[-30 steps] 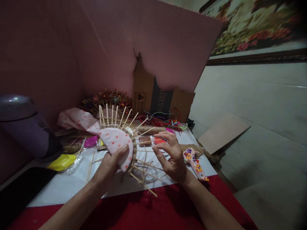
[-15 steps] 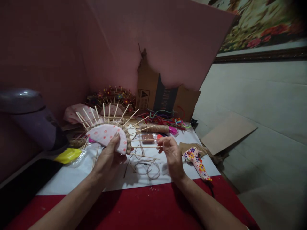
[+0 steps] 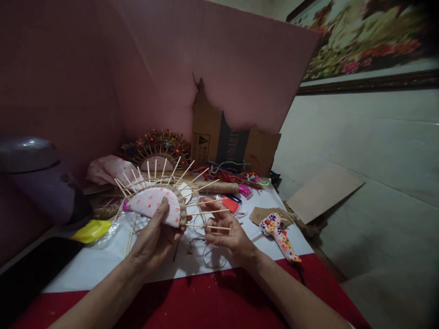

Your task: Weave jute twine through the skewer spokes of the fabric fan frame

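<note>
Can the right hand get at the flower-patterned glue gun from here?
Likely yes: the flower-patterned glue gun lies just to the right of the right hand, with nothing visibly blocking the way, though that hand is among the thin sticks.

One half-disc [image 3: 149, 202], padded, pale pink cloth with orange-red dots, straight edge lowest and sloping toward four o'clock, clasped in my left hand [image 3: 151, 240]. Wooden sticks [image 3: 185, 173] (slim, pale, unevenly spaced), fanning from ten o'clock round past three. Twine [image 3: 184, 211], brown, woven along the curved rim; loose strand beside my right hand [image 3: 233, 237], past three o'clock.
</note>
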A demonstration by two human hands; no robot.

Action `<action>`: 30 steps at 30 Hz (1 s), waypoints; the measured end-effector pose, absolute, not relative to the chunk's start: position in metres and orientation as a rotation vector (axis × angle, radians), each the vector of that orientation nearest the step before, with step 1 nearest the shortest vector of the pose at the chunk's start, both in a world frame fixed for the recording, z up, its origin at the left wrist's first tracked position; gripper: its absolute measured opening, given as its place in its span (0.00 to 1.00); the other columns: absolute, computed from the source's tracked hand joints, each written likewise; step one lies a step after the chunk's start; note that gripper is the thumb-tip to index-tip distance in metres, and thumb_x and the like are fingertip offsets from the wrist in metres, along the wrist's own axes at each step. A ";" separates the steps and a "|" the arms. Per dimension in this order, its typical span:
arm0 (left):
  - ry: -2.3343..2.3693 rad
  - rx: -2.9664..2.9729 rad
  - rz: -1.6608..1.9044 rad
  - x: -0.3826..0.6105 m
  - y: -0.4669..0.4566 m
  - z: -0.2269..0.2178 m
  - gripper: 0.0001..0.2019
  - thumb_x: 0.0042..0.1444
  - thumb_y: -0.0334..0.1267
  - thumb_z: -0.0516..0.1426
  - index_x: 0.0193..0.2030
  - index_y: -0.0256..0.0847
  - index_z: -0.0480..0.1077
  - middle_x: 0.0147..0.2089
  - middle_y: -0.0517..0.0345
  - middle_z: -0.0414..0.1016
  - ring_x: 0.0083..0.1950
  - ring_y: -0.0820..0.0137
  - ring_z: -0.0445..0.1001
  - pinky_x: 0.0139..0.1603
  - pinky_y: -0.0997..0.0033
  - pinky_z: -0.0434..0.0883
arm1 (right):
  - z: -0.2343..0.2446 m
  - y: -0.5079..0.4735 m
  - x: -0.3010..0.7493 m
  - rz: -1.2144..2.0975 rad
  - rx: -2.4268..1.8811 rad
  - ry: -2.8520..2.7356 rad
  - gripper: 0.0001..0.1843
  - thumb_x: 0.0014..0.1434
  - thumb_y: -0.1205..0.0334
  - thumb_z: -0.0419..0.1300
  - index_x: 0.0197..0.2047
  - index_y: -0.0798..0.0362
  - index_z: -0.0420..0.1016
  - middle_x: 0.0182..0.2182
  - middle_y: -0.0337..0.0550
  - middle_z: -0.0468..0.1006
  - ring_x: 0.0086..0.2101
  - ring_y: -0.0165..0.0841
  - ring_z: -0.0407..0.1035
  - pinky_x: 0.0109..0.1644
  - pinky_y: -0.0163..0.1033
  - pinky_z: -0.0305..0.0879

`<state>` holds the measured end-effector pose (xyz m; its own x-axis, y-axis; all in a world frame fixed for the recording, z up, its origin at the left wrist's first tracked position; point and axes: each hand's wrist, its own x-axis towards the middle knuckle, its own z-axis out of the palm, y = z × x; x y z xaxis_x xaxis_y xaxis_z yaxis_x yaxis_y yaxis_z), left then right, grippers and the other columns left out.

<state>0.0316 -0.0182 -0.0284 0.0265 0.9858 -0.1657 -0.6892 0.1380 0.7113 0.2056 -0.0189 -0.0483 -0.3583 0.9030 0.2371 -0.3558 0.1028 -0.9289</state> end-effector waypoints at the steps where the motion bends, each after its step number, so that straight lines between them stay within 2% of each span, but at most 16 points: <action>1: 0.735 0.499 1.378 0.032 -0.019 -0.028 0.04 0.54 0.35 0.57 0.33 0.37 0.68 0.24 0.57 0.75 0.20 0.74 0.72 0.17 0.78 0.70 | -0.049 -0.019 0.205 1.531 -0.604 -1.305 0.36 0.39 0.63 0.69 0.53 0.44 0.64 0.49 0.43 0.68 0.26 0.24 0.62 0.30 0.34 0.66; 4: 0.721 0.500 1.382 0.033 -0.021 -0.026 0.06 0.52 0.36 0.59 0.33 0.37 0.67 0.24 0.58 0.75 0.20 0.74 0.72 0.16 0.79 0.69 | -0.055 -0.015 0.205 1.571 -0.613 -1.263 0.29 0.42 0.64 0.68 0.49 0.48 0.66 0.35 0.38 0.71 0.24 0.24 0.63 0.27 0.32 0.64; 6: 0.714 0.503 1.382 0.033 -0.021 -0.025 0.08 0.51 0.38 0.60 0.33 0.36 0.67 0.24 0.57 0.75 0.19 0.74 0.72 0.15 0.80 0.67 | -0.059 -0.012 0.205 1.529 -0.617 -1.227 0.21 0.44 0.64 0.67 0.43 0.51 0.69 0.26 0.34 0.68 0.21 0.23 0.61 0.23 0.31 0.60; 10: 0.711 0.526 1.399 0.031 -0.020 -0.024 0.08 0.51 0.38 0.60 0.33 0.36 0.68 0.24 0.56 0.75 0.19 0.74 0.71 0.14 0.80 0.67 | -0.063 -0.007 0.207 1.437 -0.675 -1.183 0.09 0.45 0.63 0.65 0.30 0.54 0.70 0.20 0.32 0.64 0.18 0.23 0.57 0.22 0.32 0.55; 13: 0.718 0.558 1.425 0.030 -0.019 -0.023 0.07 0.53 0.37 0.58 0.32 0.35 0.69 0.24 0.54 0.75 0.19 0.73 0.72 0.15 0.79 0.68 | -0.062 -0.008 0.210 1.434 -0.720 -1.201 0.05 0.47 0.64 0.62 0.29 0.55 0.71 0.16 0.30 0.61 0.17 0.22 0.52 0.21 0.31 0.48; 16: 0.714 0.568 1.441 0.030 -0.018 -0.023 0.06 0.53 0.37 0.58 0.31 0.35 0.69 0.25 0.53 0.75 0.20 0.72 0.72 0.15 0.78 0.68 | -0.058 -0.011 0.211 1.452 -0.730 -1.246 0.05 0.47 0.63 0.61 0.30 0.55 0.72 0.15 0.29 0.59 0.16 0.22 0.46 0.20 0.32 0.42; 20: 0.711 0.567 1.467 0.029 -0.017 -0.025 0.06 0.53 0.37 0.58 0.32 0.36 0.69 0.26 0.53 0.76 0.22 0.71 0.73 0.17 0.78 0.69 | -0.055 -0.013 0.212 1.458 -0.765 -1.367 0.12 0.47 0.55 0.64 0.30 0.56 0.73 0.17 0.31 0.61 0.17 0.22 0.47 0.20 0.31 0.41; 24: 0.727 0.575 1.480 0.029 -0.015 -0.027 0.08 0.51 0.38 0.60 0.32 0.35 0.69 0.26 0.53 0.76 0.22 0.71 0.72 0.17 0.77 0.69 | -0.059 -0.011 0.211 1.394 -0.788 -1.395 0.21 0.55 0.44 0.56 0.29 0.56 0.71 0.12 0.29 0.56 0.15 0.21 0.45 0.19 0.32 0.39; 30: 0.713 0.568 1.500 0.029 -0.014 -0.029 0.08 0.50 0.37 0.61 0.33 0.36 0.70 0.27 0.55 0.76 0.23 0.72 0.73 0.18 0.78 0.70 | -0.063 -0.008 0.210 1.383 -0.824 -1.362 0.20 0.52 0.45 0.60 0.26 0.55 0.69 0.13 0.27 0.52 0.14 0.20 0.44 0.18 0.31 0.38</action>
